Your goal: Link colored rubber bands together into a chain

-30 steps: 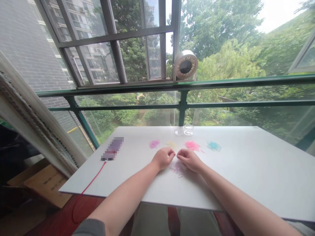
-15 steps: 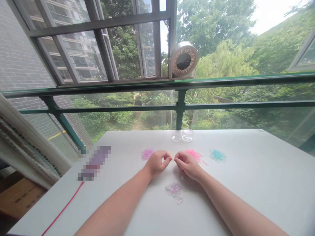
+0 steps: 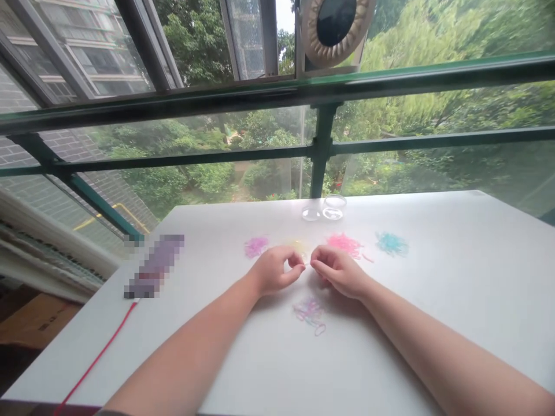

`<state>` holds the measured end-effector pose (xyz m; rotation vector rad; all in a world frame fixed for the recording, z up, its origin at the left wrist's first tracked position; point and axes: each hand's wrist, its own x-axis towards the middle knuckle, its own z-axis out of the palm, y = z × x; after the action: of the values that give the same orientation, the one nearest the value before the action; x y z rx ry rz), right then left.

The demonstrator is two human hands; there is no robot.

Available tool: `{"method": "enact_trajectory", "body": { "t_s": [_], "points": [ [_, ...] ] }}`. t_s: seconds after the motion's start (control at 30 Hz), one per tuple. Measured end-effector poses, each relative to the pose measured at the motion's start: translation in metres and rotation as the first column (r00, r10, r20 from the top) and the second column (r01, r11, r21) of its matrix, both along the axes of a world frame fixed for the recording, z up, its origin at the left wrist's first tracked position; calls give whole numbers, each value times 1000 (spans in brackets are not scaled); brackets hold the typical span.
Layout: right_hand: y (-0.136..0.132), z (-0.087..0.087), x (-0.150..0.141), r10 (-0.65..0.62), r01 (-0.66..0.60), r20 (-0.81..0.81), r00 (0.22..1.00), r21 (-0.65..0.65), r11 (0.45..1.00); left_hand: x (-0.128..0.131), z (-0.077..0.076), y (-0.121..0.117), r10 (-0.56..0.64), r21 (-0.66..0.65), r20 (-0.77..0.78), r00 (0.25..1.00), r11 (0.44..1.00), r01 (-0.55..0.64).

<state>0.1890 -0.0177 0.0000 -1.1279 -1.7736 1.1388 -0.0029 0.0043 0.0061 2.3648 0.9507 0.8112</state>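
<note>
Both hands meet above the middle of the white table [image 3: 147, 358], fingertips almost touching. My left hand [image 3: 277, 268] is closed in a pinch. My right hand [image 3: 336, 271] pinches opposite it. A thin pale strand, apparently a small rubber band [image 3: 307, 264], spans the short space between them. Beyond the hands lie loose piles of small rubber bands: purple [image 3: 256, 247], pale yellow [image 3: 297, 248], pink [image 3: 343, 245] and teal [image 3: 392, 244]. The yellow pile is partly hidden by my left hand. Nearer me, below the hands, rests a mixed-colour heap of linked-looking loops [image 3: 310, 315].
Clear round containers [image 3: 332, 214] stand near the table's far edge. At the left lies a pixelated purple object [image 3: 156, 266] with a red cord [image 3: 97, 361] running to the near edge. A green railing [image 3: 321, 144] and window are behind the table.
The view has tilted down, so table and railing sit higher in the picture. Both hands stay pinched together in about the same place, and slightly more of the yellow pile shows.
</note>
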Motion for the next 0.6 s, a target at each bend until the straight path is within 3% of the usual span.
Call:
{"method": "enact_trajectory", "body": {
  "t_s": [0.33, 0.6],
  "points": [
    [2, -4, 6, -38, 38, -120, 992, -4, 999, -1, 10, -9, -35, -26, -52, 998, 999, 34],
    [-8, -1, 2, 72, -77, 67, 995, 69, 995, -3, 6, -9, -59, -22, -57, 997, 998, 58]
  ]
}}
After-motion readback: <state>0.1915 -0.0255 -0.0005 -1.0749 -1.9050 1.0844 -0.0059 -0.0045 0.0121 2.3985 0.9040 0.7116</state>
